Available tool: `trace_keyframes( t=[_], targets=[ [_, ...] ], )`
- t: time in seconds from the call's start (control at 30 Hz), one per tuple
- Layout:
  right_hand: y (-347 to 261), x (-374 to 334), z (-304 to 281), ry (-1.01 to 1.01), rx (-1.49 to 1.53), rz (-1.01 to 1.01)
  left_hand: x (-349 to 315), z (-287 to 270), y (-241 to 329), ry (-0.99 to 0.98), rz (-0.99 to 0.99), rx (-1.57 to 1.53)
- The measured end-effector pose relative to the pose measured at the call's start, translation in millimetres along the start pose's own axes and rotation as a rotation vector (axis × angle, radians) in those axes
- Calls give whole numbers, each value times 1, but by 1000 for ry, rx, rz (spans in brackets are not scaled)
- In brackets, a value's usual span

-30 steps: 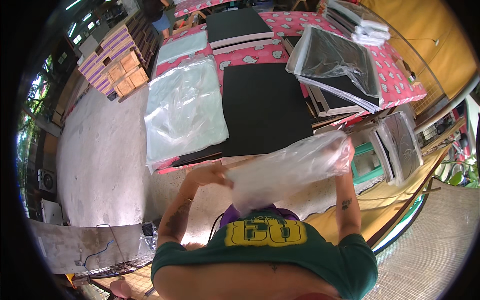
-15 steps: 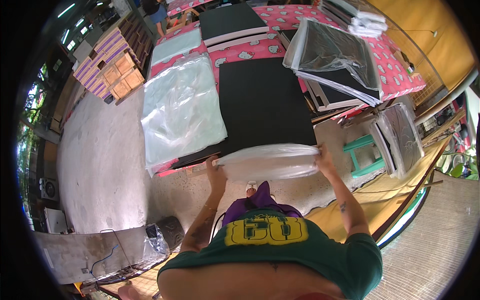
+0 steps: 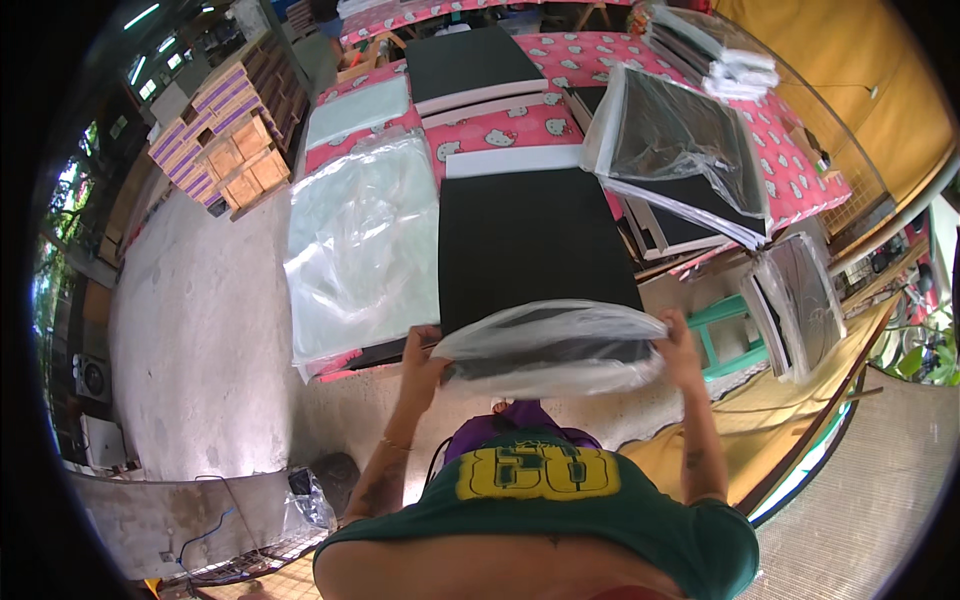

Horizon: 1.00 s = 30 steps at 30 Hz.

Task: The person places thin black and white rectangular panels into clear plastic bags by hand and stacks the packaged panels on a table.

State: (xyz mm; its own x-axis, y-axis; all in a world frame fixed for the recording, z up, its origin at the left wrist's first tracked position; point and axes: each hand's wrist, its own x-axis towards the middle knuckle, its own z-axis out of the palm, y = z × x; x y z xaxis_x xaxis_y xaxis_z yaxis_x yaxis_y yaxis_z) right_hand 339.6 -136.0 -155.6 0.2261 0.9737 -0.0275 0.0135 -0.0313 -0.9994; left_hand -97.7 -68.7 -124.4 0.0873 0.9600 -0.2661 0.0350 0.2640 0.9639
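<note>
A large black board (image 3: 530,240) lies flat on the table in front of me. Its near end is inside the mouth of a clear plastic bag (image 3: 550,376), which bulges open between my hands. My left hand (image 3: 423,370) is closed on the bag's left side, and my right hand (image 3: 680,352) grips the right side. Beyond the board's far edge a white strip (image 3: 510,161) shows, seemingly a sheet or board beneath it. Flat clear plastic bags (image 3: 365,250) lie in a pile to the left.
A pink patterned cloth (image 3: 600,50) covers the table. Farther back is a black-topped stack of boards (image 3: 475,65); bagged boards (image 3: 685,140) lie at right. A green stool (image 3: 725,335) and more wrapped boards (image 3: 797,305) stand below. Wooden pallets (image 3: 235,125) are at far left.
The black board has slid toward me into the bag, uncovering the white strip at its far end. Both hands have drawn the bag open around the near end.
</note>
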Motion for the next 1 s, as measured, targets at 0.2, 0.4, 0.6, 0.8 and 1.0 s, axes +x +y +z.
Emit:
trace_keyframes(
  t=[0.2,0.4,0.6,0.8,1.0],
  targets=[
    [-126,16,0,-20,246,-339,-9,-40,146,-401,289,-866],
    [-247,106,47,-341,1137,-393,82,-17,245,-366,553,-1083],
    [-218,176,40,-268,1371,-259,140,4,243,-309,331,-1175],
    [-161,215,28,-134,1328,-168,197,14,213,-290,275,-1187],
    [-72,242,33,150,1098,122,243,19,161,-268,190,-1184]
  ],
)
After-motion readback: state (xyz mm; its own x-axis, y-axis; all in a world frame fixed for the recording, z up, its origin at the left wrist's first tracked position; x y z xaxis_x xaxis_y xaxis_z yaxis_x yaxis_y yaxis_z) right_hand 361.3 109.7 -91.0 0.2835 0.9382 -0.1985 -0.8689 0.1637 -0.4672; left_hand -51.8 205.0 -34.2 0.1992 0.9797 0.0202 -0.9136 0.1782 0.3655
